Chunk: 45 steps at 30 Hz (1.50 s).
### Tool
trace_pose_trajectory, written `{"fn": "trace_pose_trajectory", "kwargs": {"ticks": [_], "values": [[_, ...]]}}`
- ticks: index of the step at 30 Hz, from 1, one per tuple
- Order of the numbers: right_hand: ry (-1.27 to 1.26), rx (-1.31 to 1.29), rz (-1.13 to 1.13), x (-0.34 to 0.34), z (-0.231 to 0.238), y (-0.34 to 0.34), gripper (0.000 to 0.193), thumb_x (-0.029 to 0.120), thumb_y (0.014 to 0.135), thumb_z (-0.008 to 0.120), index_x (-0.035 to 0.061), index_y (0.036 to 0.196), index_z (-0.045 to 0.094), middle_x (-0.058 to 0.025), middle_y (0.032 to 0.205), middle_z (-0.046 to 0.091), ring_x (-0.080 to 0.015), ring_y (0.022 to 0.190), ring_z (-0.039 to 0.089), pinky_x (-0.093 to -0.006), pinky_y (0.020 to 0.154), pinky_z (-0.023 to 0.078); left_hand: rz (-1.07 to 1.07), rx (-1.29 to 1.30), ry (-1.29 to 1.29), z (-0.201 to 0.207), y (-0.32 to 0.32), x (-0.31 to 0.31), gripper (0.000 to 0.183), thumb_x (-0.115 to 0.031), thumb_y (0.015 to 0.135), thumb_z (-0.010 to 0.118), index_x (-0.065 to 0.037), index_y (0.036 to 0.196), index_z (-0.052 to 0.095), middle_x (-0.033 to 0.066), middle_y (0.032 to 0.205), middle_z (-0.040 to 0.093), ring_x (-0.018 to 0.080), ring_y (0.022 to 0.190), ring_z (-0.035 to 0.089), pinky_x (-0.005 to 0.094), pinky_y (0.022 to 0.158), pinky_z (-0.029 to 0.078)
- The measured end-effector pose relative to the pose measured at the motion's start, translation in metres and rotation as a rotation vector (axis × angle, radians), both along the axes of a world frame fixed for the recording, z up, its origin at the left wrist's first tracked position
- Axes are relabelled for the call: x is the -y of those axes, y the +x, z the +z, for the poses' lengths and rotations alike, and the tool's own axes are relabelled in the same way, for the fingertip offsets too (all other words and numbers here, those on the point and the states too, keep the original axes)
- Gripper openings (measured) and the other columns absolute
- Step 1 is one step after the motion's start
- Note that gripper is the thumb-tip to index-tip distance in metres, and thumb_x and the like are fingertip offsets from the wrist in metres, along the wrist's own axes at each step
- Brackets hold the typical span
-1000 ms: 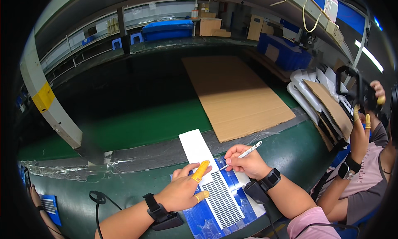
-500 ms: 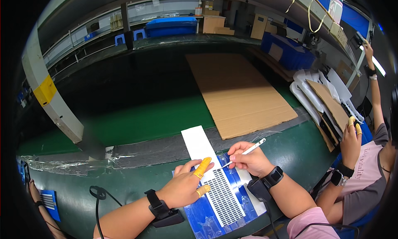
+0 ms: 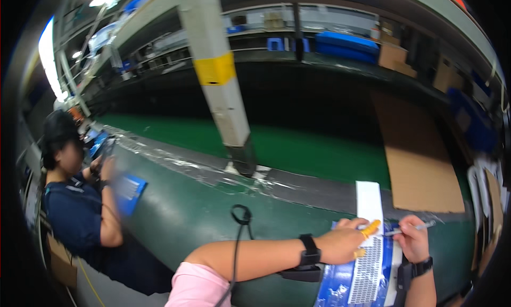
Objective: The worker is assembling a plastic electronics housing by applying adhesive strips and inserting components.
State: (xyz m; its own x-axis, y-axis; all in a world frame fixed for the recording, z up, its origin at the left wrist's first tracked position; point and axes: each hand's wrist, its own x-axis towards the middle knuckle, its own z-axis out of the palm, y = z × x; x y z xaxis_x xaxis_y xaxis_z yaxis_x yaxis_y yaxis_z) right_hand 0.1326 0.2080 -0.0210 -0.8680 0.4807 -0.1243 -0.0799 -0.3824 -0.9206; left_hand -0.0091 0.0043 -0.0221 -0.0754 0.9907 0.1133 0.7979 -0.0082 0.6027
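A long white sheet (image 3: pixel 367 272) with rows of small dark rectangular labels lies on a blue board (image 3: pixel 334 285), both at the lower right. My left hand (image 3: pixel 343 242) rests on the sheet with its forefinger stretched out; two of its fingers wear yellow finger cots (image 3: pixel 371 228). In my right hand (image 3: pixel 416 244) I pinch a slim white pen-like tool (image 3: pixel 426 226), its thin tip pointing left at the sheet by my left forefinger. Whether the tip touches is too blurred to tell. The sheet's far end is plain white.
A large cardboard sheet (image 3: pixel 423 171) lies beyond my hands. A post (image 3: pixel 213 94) with a yellow band rises from the bench. A looped black cable (image 3: pixel 242 215) stands near my left forearm. At left, a co-worker (image 3: pixel 80 211) sits by another blue board (image 3: pixel 130 192).
The view has swung left, so the co-worker at left shows more fully and the person at right is gone from it. Both hands stay at the sheet, the tool still pinched.
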Motion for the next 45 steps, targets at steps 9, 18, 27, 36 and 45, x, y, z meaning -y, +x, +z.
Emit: {"fn": "trace_pose_trajectory", "kwargs": {"ticks": [9, 18, 27, 36, 45], "values": [[0.010, 0.059, -0.043, 0.010, 0.000, -0.014, 0.004, -0.001, 0.076, 0.055, -0.0012, 0.077, 0.051, -0.0063, 0.057, 0.053, -0.0149, 0.040, 0.053, -0.0236, 0.042, 0.046, 0.054, 0.076, -0.060, 0.001, -0.003, 0.011, 0.058, -0.010, 0.081, 0.055, -0.003, 0.134, 0.030, 0.0203, 0.128, 0.038, 0.0311, 0.126, 0.025, 0.0421, 0.098, 0.024], [0.017, 0.058, -0.026, 0.008, 0.000, -0.011, 0.004, -0.001, 0.075, 0.055, -0.0008, 0.076, 0.051, -0.0071, 0.057, 0.054, -0.0161, 0.043, 0.055, -0.0245, 0.043, 0.047, 0.053, 0.060, -0.013, -0.005, -0.002, 0.009, 0.059, -0.007, 0.080, 0.054, -0.002, 0.134, 0.030, 0.0177, 0.126, 0.043, 0.0287, 0.127, 0.025, 0.0418, 0.098, 0.024], [-0.009, 0.034, -0.014, 0.007, -0.001, -0.011, 0.005, -0.002, 0.074, 0.056, -0.0016, 0.075, 0.052, -0.0075, 0.055, 0.054, -0.0161, 0.042, 0.054, -0.0283, 0.050, 0.052, 0.070, 0.059, -0.052, -0.008, -0.002, 0.007, 0.059, -0.007, 0.080, 0.053, -0.002, 0.134, 0.029, 0.0163, 0.132, 0.037, 0.0279, 0.128, 0.025, 0.0427, 0.098, 0.024], [0.007, 0.044, 0.008, 0.003, -0.004, -0.011, 0.005, -0.001, 0.074, 0.056, -0.0007, 0.076, 0.051, -0.0076, 0.055, 0.054, -0.0163, 0.043, 0.055, -0.0250, 0.041, 0.046, 0.043, 0.045, -0.051, -0.008, -0.004, 0.005, 0.060, -0.008, 0.081, 0.053, -0.004, 0.135, 0.028, 0.0167, 0.131, 0.038, 0.0285, 0.127, 0.026, 0.0426, 0.098, 0.024], [-0.027, -0.004, 0.021, 0.002, -0.007, -0.010, 0.004, -0.003, 0.074, 0.054, -0.0007, 0.076, 0.051, -0.0087, 0.056, 0.055, -0.0174, 0.043, 0.055, -0.0248, 0.039, 0.044, 0.067, 0.048, -0.046, -0.009, -0.002, 0.008, 0.057, -0.005, 0.081, 0.051, -0.004, 0.134, 0.030, 0.0189, 0.127, 0.040, 0.0304, 0.125, 0.027, 0.0413, 0.097, 0.025]]}}
